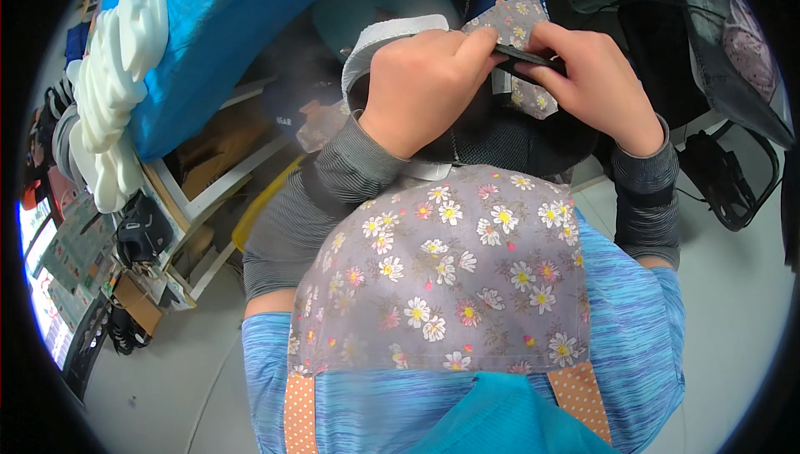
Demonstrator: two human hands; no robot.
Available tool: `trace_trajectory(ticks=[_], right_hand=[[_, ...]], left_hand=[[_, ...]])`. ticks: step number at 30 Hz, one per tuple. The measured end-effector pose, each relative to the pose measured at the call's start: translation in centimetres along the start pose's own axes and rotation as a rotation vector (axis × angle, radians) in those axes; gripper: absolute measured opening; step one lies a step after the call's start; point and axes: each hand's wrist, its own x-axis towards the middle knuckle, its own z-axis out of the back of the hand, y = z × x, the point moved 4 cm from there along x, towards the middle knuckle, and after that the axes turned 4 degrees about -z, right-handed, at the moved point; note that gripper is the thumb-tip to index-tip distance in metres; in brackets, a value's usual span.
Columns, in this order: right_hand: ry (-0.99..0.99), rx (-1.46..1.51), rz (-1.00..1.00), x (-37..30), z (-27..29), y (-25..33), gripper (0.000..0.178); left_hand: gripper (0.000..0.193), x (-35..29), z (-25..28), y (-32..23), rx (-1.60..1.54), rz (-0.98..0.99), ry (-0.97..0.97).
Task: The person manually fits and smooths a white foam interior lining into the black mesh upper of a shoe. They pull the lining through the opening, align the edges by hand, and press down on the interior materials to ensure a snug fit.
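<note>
My left hand (421, 87) and my right hand (596, 79) are raised close together over my lap. Between them runs a narrow dark strip (527, 59), pinched by both hands with thumb and fingers. Below the strip is a black mesh-like piece (492, 139), partly hidden by my left hand. A thick white curved band (392, 30) shows behind and left of my left hand; whether it joins the black piece I cannot tell. Grey daisy-print cloth (533, 104) shows behind the strip, and a pale tag-like patch sits by my fingers.
A blue plastic-covered surface (225, 29) fills the upper left, with a stack of white curved foam-like pieces (121, 79) at its edge. Under it stands a shelf frame (229, 183). A black bag-like item with a strap (729, 179) lies at right on the pale floor.
</note>
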Motion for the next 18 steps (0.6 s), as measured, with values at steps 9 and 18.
trace_trajectory(ticks=[9,18], right_hand=[[0.03,-0.108,0.019,0.6,-0.7,-0.1,0.019],[-0.084,-0.06,0.166,-0.1,-0.3,0.0,0.015]], left_hand=[[0.023,-1.3,-0.4,-0.7,-0.125,-0.144,-0.054],[0.025,-0.3,0.4,0.6,-0.079,-0.183,-0.122]])
